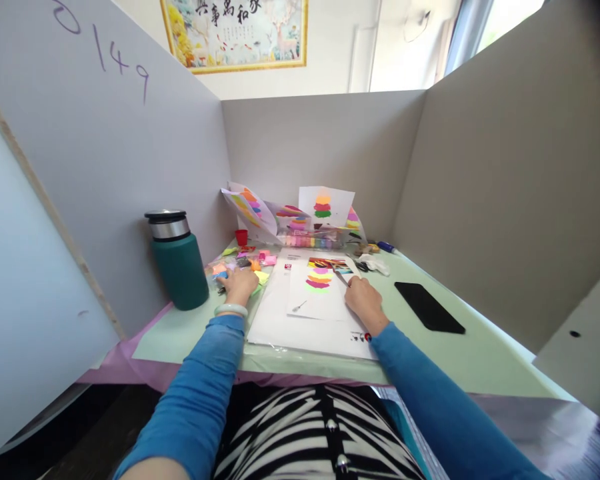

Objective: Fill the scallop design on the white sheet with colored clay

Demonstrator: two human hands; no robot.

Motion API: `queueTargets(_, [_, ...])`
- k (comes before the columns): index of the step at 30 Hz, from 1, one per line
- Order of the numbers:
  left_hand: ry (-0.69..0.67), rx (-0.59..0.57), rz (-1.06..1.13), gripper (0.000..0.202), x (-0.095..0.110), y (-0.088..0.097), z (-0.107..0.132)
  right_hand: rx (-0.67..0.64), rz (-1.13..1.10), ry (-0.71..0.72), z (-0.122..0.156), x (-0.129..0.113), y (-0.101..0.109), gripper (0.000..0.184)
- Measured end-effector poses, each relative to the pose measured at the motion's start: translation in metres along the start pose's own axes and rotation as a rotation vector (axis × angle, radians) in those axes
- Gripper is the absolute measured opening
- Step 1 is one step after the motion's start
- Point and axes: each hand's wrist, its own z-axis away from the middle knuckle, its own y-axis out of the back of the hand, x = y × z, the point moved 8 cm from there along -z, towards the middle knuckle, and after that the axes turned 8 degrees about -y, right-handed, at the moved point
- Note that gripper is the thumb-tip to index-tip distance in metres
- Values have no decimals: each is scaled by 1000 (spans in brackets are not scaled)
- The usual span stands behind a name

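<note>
My left hand (239,285), a pale bangle at its wrist, lies over small colourful pieces and packets (266,257) on the left of the table. Its fingers are spread, and I see nothing gripped in them. A yellow scrap (261,277) touches or lies close to its right side. My right hand (366,304) is closed around a slim greyish tool (341,276), whose tip points up and left over the paper; its exact kind is unclear. Between my hands, a white sheet (307,308) bears stacked orange, yellow, pink and green strokes. It rests on a larger white pad (270,327).
A green bottle (181,270) stands at the left, a black phone-like slab (429,307) at the right. Behind are painted sheets (327,205), a clear pack of coloured items (313,239), a red cup (241,237), crumpled white tissue (375,264) and a blue marker (387,247). Grey partitions (325,143) enclose the table.
</note>
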Motion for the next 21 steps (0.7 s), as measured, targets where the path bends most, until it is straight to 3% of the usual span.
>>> queueTargets(7, [-162, -13, -69, 32, 9, 3, 8, -7, -5, 4, 1, 0, 0, 33])
queueTargets(11, [-152, -109, -61, 34, 12, 2, 12, -24, 6, 1, 1, 0, 0, 35])
queueTargets(16, [-74, -138, -62, 38, 11, 0, 11, -43, 14, 2, 0, 0, 0, 37])
queueTargets(21, [-49, 28, -18, 38, 9, 2, 7, -47, 22, -5, 1, 0, 0, 37])
